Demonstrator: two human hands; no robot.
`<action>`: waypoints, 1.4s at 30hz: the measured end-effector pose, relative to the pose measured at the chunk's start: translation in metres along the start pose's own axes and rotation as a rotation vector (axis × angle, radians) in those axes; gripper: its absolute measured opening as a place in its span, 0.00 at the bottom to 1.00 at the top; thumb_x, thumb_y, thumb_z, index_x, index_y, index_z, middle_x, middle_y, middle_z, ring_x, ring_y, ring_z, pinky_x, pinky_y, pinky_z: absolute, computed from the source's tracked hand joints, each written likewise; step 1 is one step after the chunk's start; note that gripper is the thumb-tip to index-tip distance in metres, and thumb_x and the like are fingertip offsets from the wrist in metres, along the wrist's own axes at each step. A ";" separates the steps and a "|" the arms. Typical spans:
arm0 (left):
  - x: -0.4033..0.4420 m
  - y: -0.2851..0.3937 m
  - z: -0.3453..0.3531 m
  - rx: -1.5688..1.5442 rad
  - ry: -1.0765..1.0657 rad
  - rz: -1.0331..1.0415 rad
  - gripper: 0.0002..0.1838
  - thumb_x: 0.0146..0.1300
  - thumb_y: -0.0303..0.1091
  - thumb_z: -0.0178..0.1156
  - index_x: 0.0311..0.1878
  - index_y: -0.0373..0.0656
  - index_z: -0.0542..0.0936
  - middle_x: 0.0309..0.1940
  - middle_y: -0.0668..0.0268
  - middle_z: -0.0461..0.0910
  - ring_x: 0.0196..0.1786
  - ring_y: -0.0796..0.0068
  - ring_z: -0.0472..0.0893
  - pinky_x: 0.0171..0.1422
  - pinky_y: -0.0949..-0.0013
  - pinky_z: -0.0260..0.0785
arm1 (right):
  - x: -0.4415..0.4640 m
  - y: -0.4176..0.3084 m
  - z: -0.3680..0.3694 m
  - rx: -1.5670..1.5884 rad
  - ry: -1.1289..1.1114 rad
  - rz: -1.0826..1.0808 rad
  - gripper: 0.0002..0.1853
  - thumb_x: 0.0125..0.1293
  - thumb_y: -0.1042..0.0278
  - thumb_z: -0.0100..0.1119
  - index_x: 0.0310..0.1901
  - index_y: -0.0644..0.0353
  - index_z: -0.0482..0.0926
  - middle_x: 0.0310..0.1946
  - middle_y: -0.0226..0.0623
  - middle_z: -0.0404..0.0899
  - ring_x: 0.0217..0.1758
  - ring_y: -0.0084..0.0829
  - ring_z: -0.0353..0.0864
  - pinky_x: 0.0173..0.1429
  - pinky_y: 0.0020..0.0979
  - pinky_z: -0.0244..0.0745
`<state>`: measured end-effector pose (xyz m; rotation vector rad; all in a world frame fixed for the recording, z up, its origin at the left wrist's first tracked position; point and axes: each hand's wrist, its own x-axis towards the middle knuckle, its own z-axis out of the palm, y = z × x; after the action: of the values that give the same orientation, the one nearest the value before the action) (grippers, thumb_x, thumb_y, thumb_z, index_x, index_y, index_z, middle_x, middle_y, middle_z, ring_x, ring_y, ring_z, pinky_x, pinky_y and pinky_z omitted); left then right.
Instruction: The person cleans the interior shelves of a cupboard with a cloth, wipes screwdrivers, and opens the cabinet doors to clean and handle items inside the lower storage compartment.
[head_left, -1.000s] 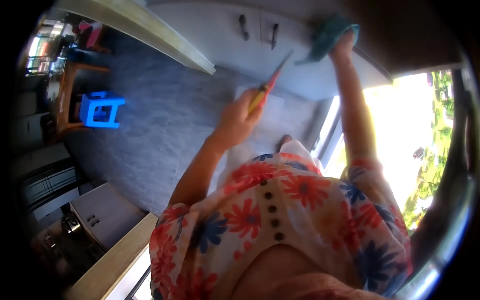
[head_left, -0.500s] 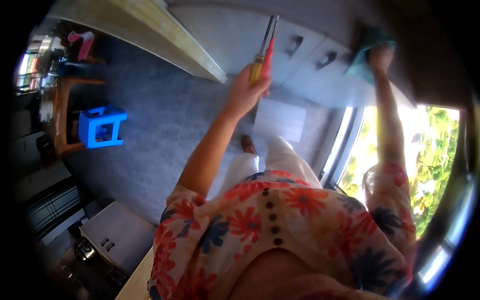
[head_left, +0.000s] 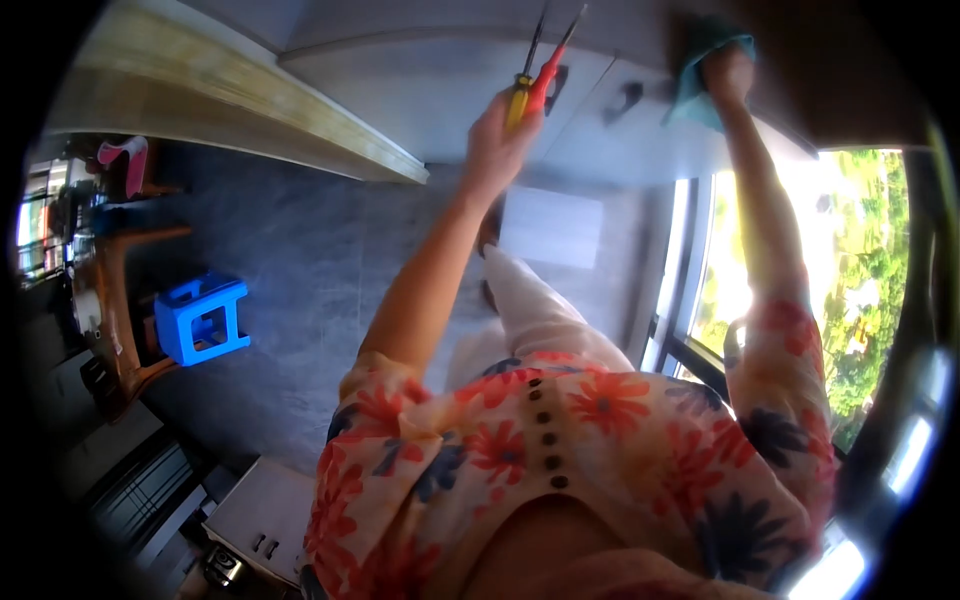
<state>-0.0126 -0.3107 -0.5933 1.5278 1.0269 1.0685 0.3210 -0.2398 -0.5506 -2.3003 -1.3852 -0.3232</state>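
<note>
My left hand [head_left: 503, 138] is closed round two screwdrivers, one with a yellow handle [head_left: 518, 102] and one with a red handle [head_left: 545, 80]. Their metal shafts point up, away from me, in front of the pale cabinet doors [head_left: 430, 100]. At the upper right, my right hand [head_left: 728, 75] grips a teal cloth [head_left: 698, 95] against the dark surface above the cabinet. Its fingers are partly covered by the cloth, which hangs down beside a dark door handle [head_left: 624, 101].
A blue plastic stool [head_left: 202, 318] stands on the grey floor [head_left: 300, 240] at the left, beside a brown wooden frame [head_left: 122, 300]. A wooden-edged panel [head_left: 270, 105] juts in at the upper left. A bright window [head_left: 850, 260] is at the right.
The view has turned and shifted. My left hand has moved up with the screwdrivers, now seen spread apart. My right hand with the cloth went right, then back slightly left.
</note>
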 end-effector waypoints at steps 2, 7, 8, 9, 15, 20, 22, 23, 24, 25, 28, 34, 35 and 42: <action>0.015 -0.011 0.009 -0.043 -0.005 -0.009 0.12 0.60 0.35 0.59 0.44 0.41 0.72 0.26 0.76 0.67 0.28 0.85 0.63 0.34 0.80 0.60 | -0.001 0.002 0.000 -0.018 0.009 -0.036 0.20 0.55 0.52 0.48 0.37 0.60 0.78 0.38 0.52 0.77 0.43 0.53 0.76 0.46 0.45 0.72; 0.030 -0.033 0.024 -0.116 -0.065 -0.045 0.13 0.59 0.34 0.60 0.45 0.42 0.73 0.29 0.77 0.69 0.31 0.86 0.65 0.38 0.81 0.61 | 0.023 0.042 0.040 -0.095 0.059 -0.068 0.18 0.56 0.52 0.50 0.37 0.60 0.77 0.36 0.54 0.77 0.40 0.55 0.77 0.43 0.48 0.73; 0.030 -0.034 0.027 -0.133 -0.086 -0.066 0.15 0.58 0.34 0.60 0.46 0.41 0.73 0.32 0.72 0.72 0.34 0.81 0.69 0.41 0.77 0.63 | 0.021 0.040 0.037 -0.091 0.057 -0.063 0.18 0.56 0.52 0.50 0.37 0.60 0.77 0.37 0.54 0.77 0.40 0.55 0.77 0.43 0.48 0.73; 0.030 -0.036 0.029 -0.150 -0.107 -0.086 0.17 0.57 0.34 0.60 0.48 0.40 0.72 0.35 0.67 0.75 0.37 0.76 0.72 0.44 0.74 0.65 | 0.018 0.036 0.034 -0.086 0.051 -0.051 0.18 0.56 0.53 0.50 0.37 0.60 0.77 0.37 0.54 0.77 0.40 0.55 0.77 0.43 0.48 0.73; 0.029 -0.039 0.037 -0.201 -0.165 -0.111 0.19 0.56 0.34 0.60 0.50 0.38 0.71 0.40 0.62 0.76 0.43 0.69 0.75 0.50 0.70 0.66 | 0.016 0.033 0.032 -0.078 0.067 -0.043 0.18 0.56 0.55 0.49 0.39 0.60 0.76 0.38 0.53 0.77 0.42 0.56 0.76 0.44 0.48 0.72; 0.017 -0.034 0.034 -0.194 -0.185 -0.084 0.20 0.57 0.33 0.58 0.52 0.38 0.69 0.44 0.60 0.74 0.47 0.67 0.73 0.51 0.68 0.65 | 0.001 -0.011 -0.006 -0.062 -0.038 0.043 0.20 0.56 0.52 0.47 0.38 0.59 0.79 0.40 0.51 0.78 0.45 0.52 0.76 0.49 0.45 0.72; -0.001 -0.008 0.021 -0.251 -0.272 -0.159 0.24 0.58 0.34 0.60 0.57 0.40 0.66 0.40 0.71 0.71 0.42 0.80 0.69 0.50 0.78 0.63 | -0.003 -0.013 -0.009 -0.020 -0.018 0.012 0.19 0.56 0.53 0.48 0.37 0.59 0.79 0.38 0.51 0.78 0.43 0.52 0.77 0.47 0.45 0.72; -0.012 -0.001 0.016 -0.136 -0.263 -0.108 0.23 0.58 0.34 0.59 0.55 0.40 0.66 0.39 0.70 0.71 0.41 0.80 0.69 0.48 0.78 0.63 | -0.007 -0.017 -0.015 -0.027 -0.060 0.005 0.17 0.56 0.55 0.48 0.35 0.59 0.79 0.36 0.50 0.79 0.40 0.53 0.77 0.45 0.46 0.73; -0.021 0.001 0.012 -0.134 -0.304 -0.141 0.21 0.58 0.32 0.58 0.54 0.40 0.66 0.37 0.70 0.70 0.39 0.81 0.68 0.46 0.78 0.63 | -0.011 -0.013 -0.013 0.004 -0.031 -0.011 0.15 0.56 0.58 0.47 0.33 0.59 0.79 0.33 0.51 0.79 0.38 0.54 0.78 0.44 0.47 0.73; -0.031 0.000 0.006 -0.116 -0.365 -0.163 0.19 0.58 0.30 0.57 0.53 0.41 0.66 0.36 0.71 0.69 0.37 0.81 0.68 0.45 0.78 0.63 | -0.015 -0.014 -0.013 -0.036 -0.046 -0.018 0.14 0.56 0.60 0.46 0.30 0.60 0.78 0.32 0.52 0.79 0.37 0.53 0.78 0.43 0.48 0.74; -0.070 -0.022 -0.015 -0.279 -0.497 -0.154 0.11 0.62 0.23 0.52 0.48 0.43 0.67 0.36 0.74 0.66 0.34 0.83 0.66 0.39 0.79 0.63 | -0.016 -0.013 -0.007 -0.034 -0.098 -0.027 0.12 0.54 0.64 0.46 0.31 0.61 0.78 0.32 0.52 0.79 0.36 0.51 0.79 0.42 0.48 0.74; -0.134 -0.019 -0.077 -0.266 -0.550 -0.227 0.22 0.56 0.23 0.58 0.54 0.42 0.68 0.42 0.69 0.72 0.44 0.78 0.72 0.49 0.76 0.64 | -0.012 -0.024 -0.010 0.097 -0.170 0.034 0.13 0.55 0.62 0.47 0.38 0.57 0.78 0.38 0.48 0.78 0.45 0.48 0.76 0.51 0.43 0.70; -0.144 -0.015 -0.084 -0.275 -0.539 -0.240 0.24 0.55 0.23 0.59 0.57 0.42 0.67 0.43 0.69 0.72 0.45 0.77 0.71 0.50 0.76 0.63 | -0.007 -0.025 -0.011 0.094 -0.166 0.012 0.13 0.55 0.62 0.47 0.37 0.58 0.78 0.38 0.48 0.78 0.45 0.48 0.76 0.51 0.43 0.70; -0.200 0.001 -0.147 -0.304 -0.491 -0.473 0.31 0.54 0.30 0.62 0.60 0.38 0.63 0.50 0.63 0.71 0.50 0.76 0.71 0.53 0.73 0.64 | 0.070 -0.047 -0.044 -0.114 -0.173 -0.230 0.15 0.57 0.63 0.45 0.41 0.61 0.77 0.39 0.49 0.78 0.43 0.44 0.78 0.44 0.40 0.75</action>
<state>-0.2056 -0.4673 -0.5995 1.1376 0.7792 0.4572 0.3142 -0.1871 -0.4713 -2.3079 -1.7660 -0.2849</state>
